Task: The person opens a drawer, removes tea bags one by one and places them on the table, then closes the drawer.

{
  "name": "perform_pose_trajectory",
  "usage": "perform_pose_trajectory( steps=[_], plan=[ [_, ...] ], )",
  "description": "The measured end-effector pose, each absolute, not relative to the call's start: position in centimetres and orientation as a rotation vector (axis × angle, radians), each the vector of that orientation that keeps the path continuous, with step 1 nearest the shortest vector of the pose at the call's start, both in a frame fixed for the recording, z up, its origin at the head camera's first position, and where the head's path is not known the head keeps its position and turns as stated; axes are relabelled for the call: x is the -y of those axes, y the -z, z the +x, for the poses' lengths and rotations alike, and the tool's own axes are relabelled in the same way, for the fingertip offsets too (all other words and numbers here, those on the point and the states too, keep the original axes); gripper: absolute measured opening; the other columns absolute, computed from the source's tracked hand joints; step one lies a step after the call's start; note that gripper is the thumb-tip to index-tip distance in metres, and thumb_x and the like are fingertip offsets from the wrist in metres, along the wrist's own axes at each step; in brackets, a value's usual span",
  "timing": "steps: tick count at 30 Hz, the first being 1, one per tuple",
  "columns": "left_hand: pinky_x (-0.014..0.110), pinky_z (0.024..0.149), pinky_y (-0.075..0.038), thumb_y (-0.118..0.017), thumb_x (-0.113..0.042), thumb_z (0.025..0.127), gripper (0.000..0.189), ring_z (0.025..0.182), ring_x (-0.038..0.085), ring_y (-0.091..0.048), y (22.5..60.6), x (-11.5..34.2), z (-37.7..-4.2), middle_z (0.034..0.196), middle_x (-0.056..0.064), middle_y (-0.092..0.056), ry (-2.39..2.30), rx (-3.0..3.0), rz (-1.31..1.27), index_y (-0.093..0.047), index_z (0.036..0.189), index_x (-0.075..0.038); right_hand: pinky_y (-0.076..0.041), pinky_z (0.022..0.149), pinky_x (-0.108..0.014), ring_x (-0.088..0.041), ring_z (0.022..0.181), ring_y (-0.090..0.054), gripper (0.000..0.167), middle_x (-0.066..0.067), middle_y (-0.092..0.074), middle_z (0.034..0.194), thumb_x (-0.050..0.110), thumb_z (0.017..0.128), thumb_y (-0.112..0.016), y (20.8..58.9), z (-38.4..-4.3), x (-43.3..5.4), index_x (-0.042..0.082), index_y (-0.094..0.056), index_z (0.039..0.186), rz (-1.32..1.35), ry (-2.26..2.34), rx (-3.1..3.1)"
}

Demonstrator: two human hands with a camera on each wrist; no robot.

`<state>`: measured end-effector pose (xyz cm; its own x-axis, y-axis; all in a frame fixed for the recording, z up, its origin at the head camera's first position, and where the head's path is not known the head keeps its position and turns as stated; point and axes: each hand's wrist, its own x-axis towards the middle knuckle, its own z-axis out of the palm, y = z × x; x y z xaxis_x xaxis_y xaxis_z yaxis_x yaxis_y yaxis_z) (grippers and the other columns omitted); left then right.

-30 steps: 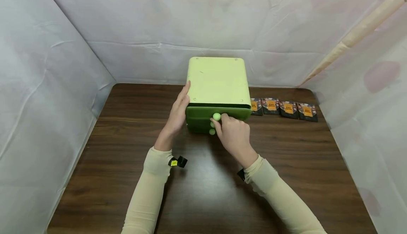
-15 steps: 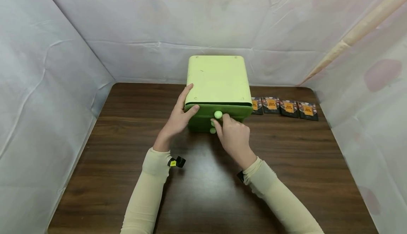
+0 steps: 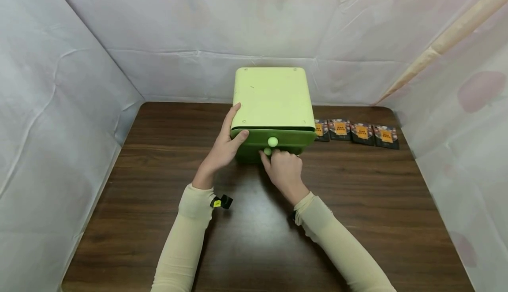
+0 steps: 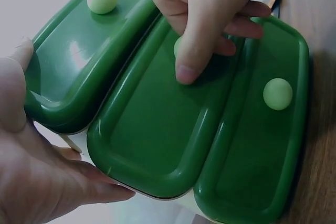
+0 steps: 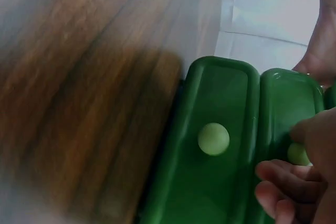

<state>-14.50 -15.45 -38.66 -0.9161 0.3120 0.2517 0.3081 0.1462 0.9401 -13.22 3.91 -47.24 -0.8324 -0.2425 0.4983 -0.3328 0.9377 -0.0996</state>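
Note:
A small light-green drawer cabinet (image 3: 274,95) stands at the back of the table, with three dark green drawer fronts. My left hand (image 3: 222,151) rests against its left side, fingers fairly straight, thumb lying on the top drawer (image 4: 79,40). That drawer juts out a little past the middle drawer (image 4: 152,124). With thumb and fingers, my right hand (image 3: 285,170) pinches the round pale knob (image 5: 298,153) of the middle drawer, partly hidden by the hand. The top knob (image 3: 272,141) and the bottom drawer's knob (image 5: 213,139) are untouched.
Several black packets with orange labels, such as this packet (image 3: 362,133), lie in a row right of the cabinet on the dark wooden table (image 3: 254,248). White sheeting (image 3: 198,31) hangs behind the table and along both sides.
My right hand has moved down from beside the top knob to the middle knob. My left thumb has shifted from the cabinet's side onto the top drawer's front.

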Motion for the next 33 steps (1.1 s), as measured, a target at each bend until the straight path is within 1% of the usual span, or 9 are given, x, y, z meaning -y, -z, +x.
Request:
perform_pose_trajectory(
  steps=[5, 13, 21, 27, 33],
  plan=[
    [0.053, 0.112, -0.011, -0.048, -0.022, 0.104, 0.067, 0.145, 0.014, -0.002, 38.7, 15.5, -14.5, 0.161, 0.008, -0.002, -1.933, -2.398, 0.652, -0.008, 0.157, -0.012, -0.025, 0.029, -0.032, -0.016, 0.03, -0.034, 0.058, 0.003, -0.029, 0.04, 0.044, 0.095, -0.059, 47.7, -13.0, -3.9, 0.016, -0.035, 0.05, 0.421, -0.279, 2.552],
    [0.051, 0.113, -0.01, -0.045, -0.029, 0.104, 0.068, 0.145, 0.013, -0.002, 38.8, 15.5, -14.6, 0.161, 0.009, -0.002, -1.897, -2.433, 0.701, -0.007, 0.157, -0.009, -0.017, 0.031, -0.028, -0.011, 0.03, -0.025, 0.058, 0.005, -0.024, 0.041, 0.044, 0.093, -0.06, 47.5, -11.2, -4.0, 0.018, -0.034, 0.049, 0.457, -0.301, 2.54],
    [0.054, 0.112, -0.009, -0.044, -0.023, 0.105, 0.066, 0.146, 0.016, 0.0, 38.6, 15.6, -14.4, 0.161, 0.009, 0.0, -1.911, -2.409, 0.723, -0.005, 0.157, -0.009, -0.012, 0.034, -0.026, -0.009, 0.032, -0.019, 0.058, 0.006, -0.021, 0.041, 0.042, 0.091, -0.063, 47.0, -8.6, -4.3, 0.02, -0.031, 0.048, 0.486, -0.317, 2.526],
    [0.056, 0.111, -0.01, -0.045, -0.022, 0.105, 0.067, 0.146, 0.02, 0.0, 38.8, 15.6, -14.3, 0.161, 0.011, 0.002, -1.93, -2.389, 0.707, -0.005, 0.157, -0.01, -0.012, 0.033, -0.026, -0.008, 0.036, -0.018, 0.058, 0.007, -0.02, 0.042, 0.041, 0.088, -0.065, 47.0, -6.7, -4.5, 0.021, -0.028, 0.048, 0.485, -0.347, 2.506],
    [0.055, 0.111, -0.013, -0.045, -0.022, 0.105, 0.067, 0.146, 0.021, -0.002, 39.0, 15.6, -14.3, 0.161, 0.01, 0.003, -1.955, -2.355, 0.687, -0.005, 0.157, -0.013, -0.011, 0.034, -0.025, -0.008, 0.039, -0.015, 0.058, 0.007, -0.017, 0.044, 0.04, 0.087, -0.066, 46.8, -5.1, -4.6, 0.021, -0.026, 0.049, 0.487, -0.335, 2.487]
  ],
)
